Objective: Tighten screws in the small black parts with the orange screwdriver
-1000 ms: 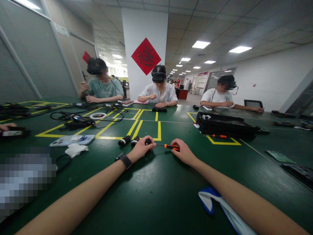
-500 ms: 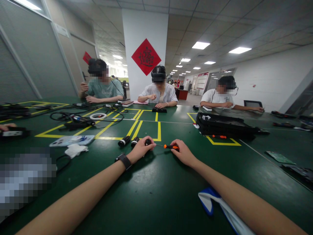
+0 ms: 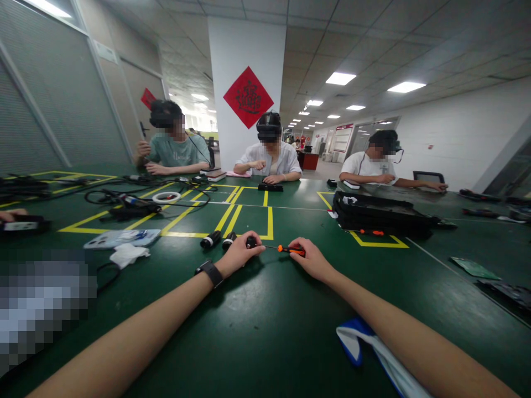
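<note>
My left hand [image 3: 241,250] is closed around a small black cylindrical part [image 3: 251,241], mostly covered by the fingers. In my right hand [image 3: 310,258] is a screwdriver [image 3: 286,249] with an orange and black handle, held between thumb and fingers. Its thin shaft points left, and the tip reaches the part at my left fingertips; whether it sits in a screw is too small to tell. Just left of my left hand lie two black cylindrical pieces with pale bands, one [image 3: 211,239] farther off and another [image 3: 228,241] partly behind my fingers.
A phone [image 3: 122,238] and a crumpled tissue [image 3: 129,254] lie to the left, near tangled cables [image 3: 136,202]. A black case [image 3: 381,213] stands at right, with an orange-handled tool [image 3: 372,232] before it. Blue-and-white cloth [image 3: 352,340] lies under my right forearm. Three people sit opposite.
Both hands stay almost where they were, with the screwdriver still held against the part. My right fingers and the handle have shifted very slightly.
</note>
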{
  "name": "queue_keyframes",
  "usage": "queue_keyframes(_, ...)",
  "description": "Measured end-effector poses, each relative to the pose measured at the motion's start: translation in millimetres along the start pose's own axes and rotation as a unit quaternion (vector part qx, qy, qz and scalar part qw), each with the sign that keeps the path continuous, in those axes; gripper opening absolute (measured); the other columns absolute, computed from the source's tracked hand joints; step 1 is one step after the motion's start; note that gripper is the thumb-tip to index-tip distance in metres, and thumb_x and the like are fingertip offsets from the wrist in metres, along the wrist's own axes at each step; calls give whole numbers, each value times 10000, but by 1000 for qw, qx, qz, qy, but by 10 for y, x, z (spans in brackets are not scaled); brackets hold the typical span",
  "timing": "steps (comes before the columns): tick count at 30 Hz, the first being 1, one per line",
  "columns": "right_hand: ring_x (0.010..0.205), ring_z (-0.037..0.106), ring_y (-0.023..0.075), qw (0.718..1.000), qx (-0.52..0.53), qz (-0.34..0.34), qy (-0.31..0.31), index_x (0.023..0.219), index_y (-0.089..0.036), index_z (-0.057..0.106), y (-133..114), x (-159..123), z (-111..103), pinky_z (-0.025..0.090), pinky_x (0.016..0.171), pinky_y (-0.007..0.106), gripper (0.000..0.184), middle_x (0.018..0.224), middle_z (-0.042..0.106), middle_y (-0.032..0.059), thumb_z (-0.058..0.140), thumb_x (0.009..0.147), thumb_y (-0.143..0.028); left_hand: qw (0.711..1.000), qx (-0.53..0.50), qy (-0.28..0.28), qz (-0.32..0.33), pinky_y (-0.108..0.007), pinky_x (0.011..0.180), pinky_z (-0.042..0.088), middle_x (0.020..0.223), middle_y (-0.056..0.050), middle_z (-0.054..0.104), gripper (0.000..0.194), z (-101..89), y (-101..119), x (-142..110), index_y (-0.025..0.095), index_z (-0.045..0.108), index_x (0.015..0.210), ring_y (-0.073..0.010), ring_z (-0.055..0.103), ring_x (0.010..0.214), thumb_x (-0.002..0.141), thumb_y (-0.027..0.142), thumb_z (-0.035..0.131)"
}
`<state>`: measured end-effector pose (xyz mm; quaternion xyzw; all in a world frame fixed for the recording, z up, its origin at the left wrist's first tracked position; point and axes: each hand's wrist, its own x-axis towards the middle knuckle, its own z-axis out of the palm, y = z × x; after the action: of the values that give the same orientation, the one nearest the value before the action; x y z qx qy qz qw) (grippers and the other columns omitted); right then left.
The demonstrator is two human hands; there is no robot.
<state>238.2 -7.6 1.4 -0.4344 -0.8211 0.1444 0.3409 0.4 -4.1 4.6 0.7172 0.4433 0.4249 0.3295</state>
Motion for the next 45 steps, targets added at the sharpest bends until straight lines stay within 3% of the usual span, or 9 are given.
queue_keyframes(6, 838, 519, 141, 998, 52, -5, -33, 984, -181, 527, -17, -16, 6, 401, 778, 293, 238, 922, 562, 23, 552, 755, -243, 1000, 10, 3, 10, -228, 578, 378, 682, 25, 551, 239, -5, 12, -1, 170, 528, 789, -101, 488, 596, 686, 376, 594)
queue_keyframes(9, 933, 498, 154, 999, 35, -14, -30, 1057, -189, 525, -14, -4, 27, 375, 851, 322, 249, 999, 558, 52, 467, 828, -268, 1000, 8, 3, 15, -228, 586, 377, 684, 23, 552, 231, -4, 0, 7, 169, 529, 785, -101, 487, 606, 688, 367, 594)
queue_keyframes(12, 952, 481, 161, 999, 3, -30, -22, 986, -185, 574, 4, 15, 49, 352, 878, 341, 236, 979, 566, 61, 375, 875, -248, 1000, 6, 3, 18, -229, 590, 377, 673, 26, 549, 216, -4, -2, 12, 168, 530, 774, -100, 485, 605, 686, 354, 596)
queue_keyframes(18, 861, 502, 156, 999, 5, -19, -31, 933, -178, 565, 21, 4, 35, 390, 797, 318, 161, 914, 564, 44, 473, 824, -253, 1000, -6, -5, 10, -227, 586, 381, 667, 28, 549, 212, -15, 57, -4, 170, 525, 778, -102, 495, 604, 693, 351, 593)
queue_keyframes(23, 809, 516, 141, 998, 39, -22, -47, 939, -174, 532, -23, -23, 11, 406, 754, 291, 217, 898, 561, 25, 579, 748, -267, 1000, -11, -10, 11, -221, 562, 375, 646, 31, 543, 226, -9, 51, -6, 169, 526, 777, -99, 490, 583, 698, 372, 588)
queue_keyframes(27, 888, 503, 149, 999, 30, -26, -36, 1007, -181, 531, -58, -15, 18, 390, 807, 305, 224, 955, 555, 44, 504, 808, -280, 1000, -2, 1, 19, -220, 562, 375, 657, 30, 549, 229, 0, 19, 5, 171, 531, 771, -98, 488, 591, 690, 375, 597)
queue_keyframes(31, 890, 479, 161, 998, -34, -53, -32, 900, -168, 580, -82, -7, 21, 366, 826, 328, 213, 898, 558, 57, 383, 873, -242, 1000, 4, 6, 28, -226, 577, 389, 649, 32, 549, 250, 3, 12, 8, 170, 531, 758, -98, 494, 590, 672, 389, 615)
queue_keyframes(36, 844, 485, 160, 995, -56, -61, -53, 936, -161, 544, -132, -55, 4, 383, 766, 299, 153, 886, 549, 59, 457, 837, -238, 999, -26, 1, 22, -254, 639, 434, 675, 28, 569, 353, 12, -16, 11, 170, 507, 753, -117, 542, 645, 554, 368, 720)
queue_keyframes(45, 748, 515, 138, 999, -26, -41, -24, 932, -188, 498, -173, -86, 8, 394, 702, 262, 149, 849, 561, 20, 513, 792, -236, 1000, -24, 11, 16, -285, 688, 449, 762, 9, 591, 364, 16, 2, 3, 173, 497, 802, -131, 569, 697, 574, 370, 702)
